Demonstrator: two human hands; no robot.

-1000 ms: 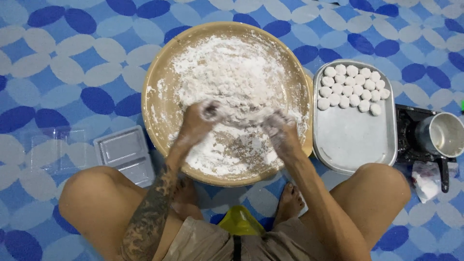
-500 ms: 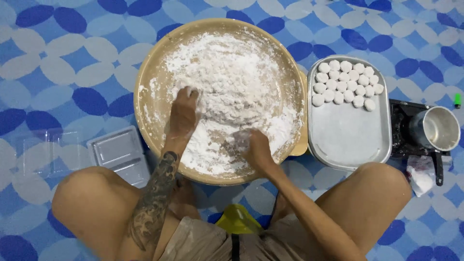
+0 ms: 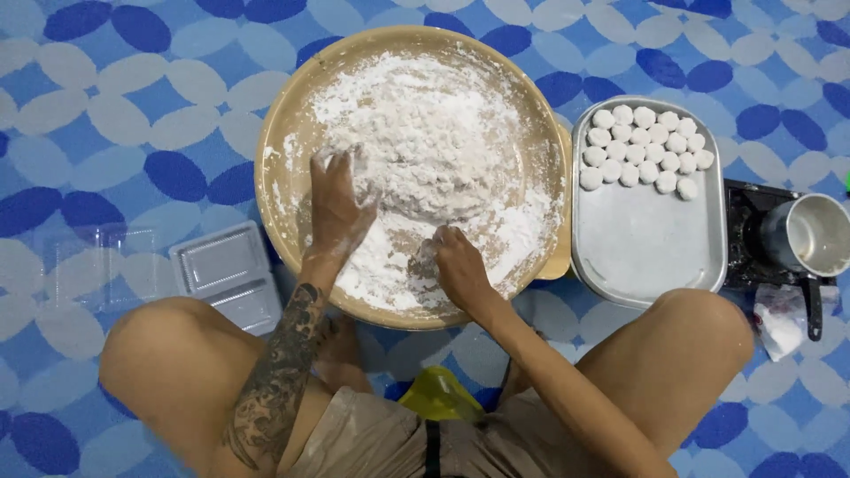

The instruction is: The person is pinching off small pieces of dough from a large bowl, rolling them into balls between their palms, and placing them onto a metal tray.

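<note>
Head view: left hand (image 3: 339,208) lies flat, fingers spread, on the white crumbly flour mass (image 3: 434,150) in the tan round basin (image 3: 274,142) on the floor; right hand (image 3: 459,265) is cupped shut around a pinch of it at the near rim. Judgement: press evenly and keep scooped portions matched to the white balls (image 3: 645,146) on the metal tray (image 3: 646,248). Versus half a second ago, the left hand has slid nearer and the right has moved slightly right.

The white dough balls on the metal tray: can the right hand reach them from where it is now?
Probably yes. The right hand is in the basin, the dough balls lie on the tray beside it, and nothing stands between.
</note>
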